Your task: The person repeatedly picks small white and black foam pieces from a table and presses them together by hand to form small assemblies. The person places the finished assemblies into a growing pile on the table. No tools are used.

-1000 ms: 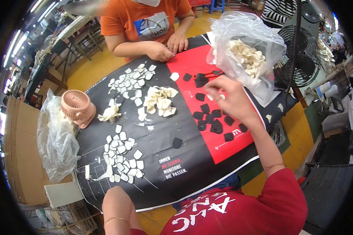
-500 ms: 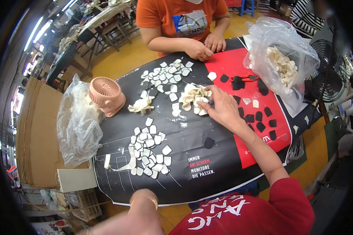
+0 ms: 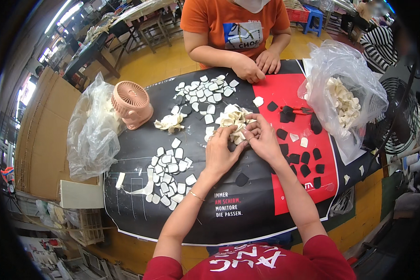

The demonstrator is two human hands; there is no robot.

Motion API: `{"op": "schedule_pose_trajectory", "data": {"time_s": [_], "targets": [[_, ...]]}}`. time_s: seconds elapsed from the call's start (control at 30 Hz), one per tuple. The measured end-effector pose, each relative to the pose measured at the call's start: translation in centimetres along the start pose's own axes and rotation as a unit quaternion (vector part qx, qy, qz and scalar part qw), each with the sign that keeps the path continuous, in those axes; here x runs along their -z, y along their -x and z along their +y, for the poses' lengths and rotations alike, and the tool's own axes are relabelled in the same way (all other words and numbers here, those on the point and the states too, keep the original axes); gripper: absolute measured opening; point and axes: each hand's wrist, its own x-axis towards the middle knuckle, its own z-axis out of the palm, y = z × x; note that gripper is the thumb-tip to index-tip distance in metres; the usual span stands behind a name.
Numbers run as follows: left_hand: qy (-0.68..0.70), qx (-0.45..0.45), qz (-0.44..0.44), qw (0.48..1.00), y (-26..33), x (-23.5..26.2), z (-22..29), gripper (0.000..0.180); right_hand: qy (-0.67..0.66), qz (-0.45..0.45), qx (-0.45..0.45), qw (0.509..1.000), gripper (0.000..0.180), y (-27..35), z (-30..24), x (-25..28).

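Note:
My left hand (image 3: 220, 154) and my right hand (image 3: 264, 143) meet at a heap of cream, curled, petal-like pieces (image 3: 232, 115) in the middle of the black tabletop. The fingers of both hands close in on the heap's near edge, thumbs close together, with cream pieces between them. Exactly which pieces each hand grips is partly hidden by the fingers. A smaller cream clump (image 3: 169, 122) lies to the left. Flat white, dark-edged rounded tabs form one group (image 3: 205, 89) beyond it and another group (image 3: 170, 169) nearer me.
Across the table sits a person in an orange shirt (image 3: 214, 23). Black tabs (image 3: 305, 157) and red-handled scissors (image 3: 299, 110) lie on the red area. A bag of cream pieces (image 3: 344, 100) stands right; a pink fan (image 3: 131, 105) and another plastic bag (image 3: 91, 140) stand left.
My left hand has come up from the near edge to the cream heap, joining the right hand. The right hand stays at the heap. The view has shifted slightly.

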Motion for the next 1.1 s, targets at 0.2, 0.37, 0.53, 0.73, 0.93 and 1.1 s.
{"op": "schedule_pose_trajectory", "data": {"time_s": [0.2, 0.37, 0.53, 0.73, 0.93, 1.1], "targets": [[0.093, 0.074, -0.032, 0.992, -0.3, 0.5, -0.7, 0.041, 0.041, -0.020, 0.013, 0.999, 0.039, 0.1, 0.0, 0.3], [0.070, 0.150, -0.039, 0.985, -1.0, 0.5, -0.8, 0.031, 0.054, -0.056, 0.018, 0.997, 0.043, 0.3, -0.2, 0.0], [0.176, 0.197, -0.009, 0.965, -1.0, 0.5, -1.5, 0.029, 0.132, -0.043, 0.065, 0.988, 0.035, 0.6, -0.3, -0.3], [0.308, 0.241, 0.008, 0.920, -0.4, 0.9, -3.0, 0.030, 0.267, 0.010, 0.130, 0.955, 0.021, 0.8, 0.1, -0.9], [0.319, 0.213, 0.010, 0.923, -0.1, 0.3, -3.7, 0.028, 0.233, 0.031, 0.143, 0.961, 0.021, 0.8, 0.5, -1.2], [0.338, 0.217, -0.018, 0.916, -0.1, 0.5, -3.2, 0.028, 0.279, 0.032, 0.114, 0.953, 0.027, 0.7, 0.8, -1.4]]}}
